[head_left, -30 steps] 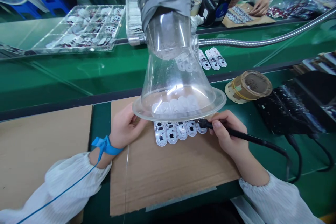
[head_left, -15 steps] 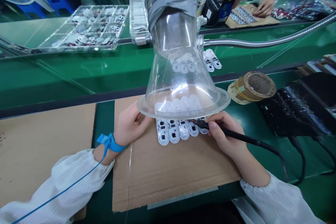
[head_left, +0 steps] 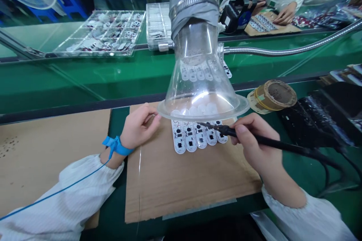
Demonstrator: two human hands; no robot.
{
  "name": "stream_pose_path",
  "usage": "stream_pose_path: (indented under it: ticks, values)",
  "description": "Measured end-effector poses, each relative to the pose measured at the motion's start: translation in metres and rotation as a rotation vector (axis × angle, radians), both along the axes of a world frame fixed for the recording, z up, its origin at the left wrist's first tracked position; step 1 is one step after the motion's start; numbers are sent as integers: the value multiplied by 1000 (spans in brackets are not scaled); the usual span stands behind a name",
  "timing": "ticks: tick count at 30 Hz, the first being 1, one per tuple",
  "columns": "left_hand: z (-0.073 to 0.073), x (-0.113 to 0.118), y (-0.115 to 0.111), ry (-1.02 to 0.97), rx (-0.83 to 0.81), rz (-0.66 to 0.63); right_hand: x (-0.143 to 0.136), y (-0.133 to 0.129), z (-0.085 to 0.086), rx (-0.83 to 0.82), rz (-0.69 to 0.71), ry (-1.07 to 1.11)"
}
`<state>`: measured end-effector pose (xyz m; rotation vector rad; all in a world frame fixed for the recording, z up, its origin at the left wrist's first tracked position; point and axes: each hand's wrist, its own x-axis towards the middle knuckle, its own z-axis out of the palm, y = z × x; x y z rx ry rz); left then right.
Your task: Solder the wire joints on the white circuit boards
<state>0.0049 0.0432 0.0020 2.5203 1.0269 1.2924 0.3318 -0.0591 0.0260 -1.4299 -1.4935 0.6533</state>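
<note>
My right hand [head_left: 256, 139] grips a black soldering iron [head_left: 266, 141], its tip pointing left over a row of white circuit boards [head_left: 190, 138]. Several of these narrow, round-ended boards lie side by side on a cardboard sheet [head_left: 181, 184]. Left of them, my left hand [head_left: 141, 126] is closed in a pinch on a thin solder wire [head_left: 139, 165], which trails down across the cardboard. A blue wrist strap [head_left: 118, 146] with a cord is on that wrist. The clear fume hood [head_left: 202, 90] hangs above the boards and covers their far ends.
A round tub [head_left: 273, 96] stands right of the hood, near a black device [head_left: 316, 116]. Clear divided trays [head_left: 104, 32] of parts sit on the far ledge. A flexible metal arm [head_left: 283, 49] crosses at right. Beyond it, a co-worker's hand [head_left: 285, 13] rests near other boards.
My right hand has drawn the iron back toward me and right, its tip now clear of the hood's rim. My left hand has come out from the rim, moving slightly away from the boards.
</note>
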Motion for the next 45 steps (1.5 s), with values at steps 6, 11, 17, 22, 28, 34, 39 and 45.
stream_pose_path:
  ticks: [6, 11, 17, 22, 28, 34, 39, 45]
  values:
    - [-5, 4, -1, 8, -16, -47, -5, 4, -37, 73, 82, -67]
    - [-6, 4, -1, 23, -20, -55, -3, 6, -40, 67, 128, -94]
    - [-7, 6, -2, 55, -17, -100, -5, 6, -39, 74, 142, -130]
    - [-6, 3, -1, 48, -17, -81, -4, 4, -39, 89, 126, -121]
    - [-6, 1, 0, 35, -12, -93, -5, 4, -43, 34, 154, -70]
    - [-5, 2, -1, 74, -27, -101, -10, 8, -36, 59, 205, -152]
    - [-4, 1, -1, 90, -18, -120, -9, 7, -37, 34, 192, -150]
    - [-3, -6, 5, 64, 20, -126, -13, 4, -39, 16, 158, -39]
